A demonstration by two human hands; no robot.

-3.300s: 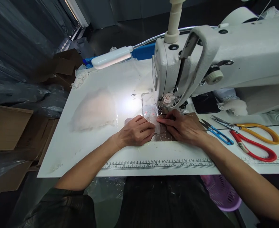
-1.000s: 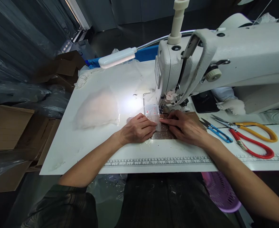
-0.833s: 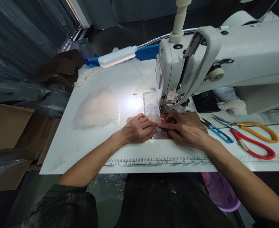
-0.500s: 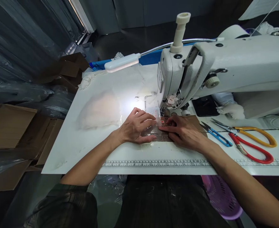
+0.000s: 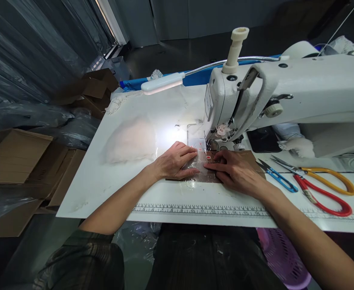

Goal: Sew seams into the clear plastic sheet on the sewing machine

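Observation:
A brown strip of material (image 5: pixel 251 160) lies under the needle area of the white sewing machine (image 5: pixel 222 96), with a small sheer piece bearing red marks (image 5: pixel 202 161) on top of it. My left hand (image 5: pixel 177 161) rests on the left part of the sheer piece, palm down, fingers spread. From the right, my right hand (image 5: pixel 235 171) presses on the brown strip; its index finger reaches out onto the sheer piece and the other fingers are bent. Both hands stay just in front of the presser foot (image 5: pixel 208 145).
Blue thread snips (image 5: pixel 278 176), yellow-handled scissors (image 5: pixel 330 173) and red-handled scissors (image 5: pixel 324 197) lie to the right. A pale sheer bundle (image 5: pixel 131 141) sits left under the lamp (image 5: pixel 162 83). A printed ruler (image 5: pixel 195 210) runs along the front edge. Cardboard boxes (image 5: pixel 26 161) stand left.
The whole view has shifted slightly, so everything appears a little farther right and mostly lower. Both hands keep nearly the same place and pose on the material.

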